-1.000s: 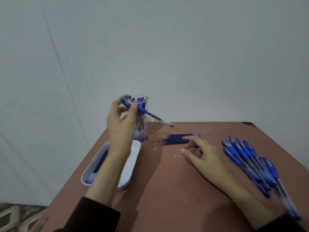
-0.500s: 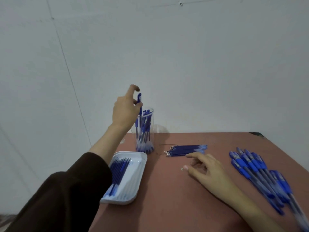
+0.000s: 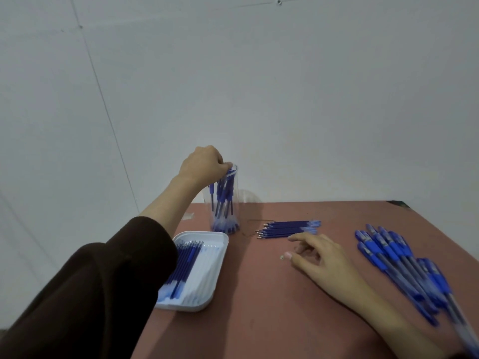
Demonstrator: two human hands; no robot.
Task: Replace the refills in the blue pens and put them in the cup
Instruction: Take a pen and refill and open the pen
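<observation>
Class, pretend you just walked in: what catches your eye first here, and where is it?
The left hand sits at the mouth of the clear cup crammed with blue pens, at the far left of the table. A heap of loose pens sprawls along the right edge. Between them the right hand rests open beside a row of refills.

No text, label, brand, number or sign can be read. The blue pens (image 3: 394, 257) laid out to the right of the fingers of the right hand (image 3: 326, 263) are too blurred for any marking to be made out. The same holds for those standing in the cup (image 3: 225, 203) under the fingertips of the left hand (image 3: 204, 164).
</observation>
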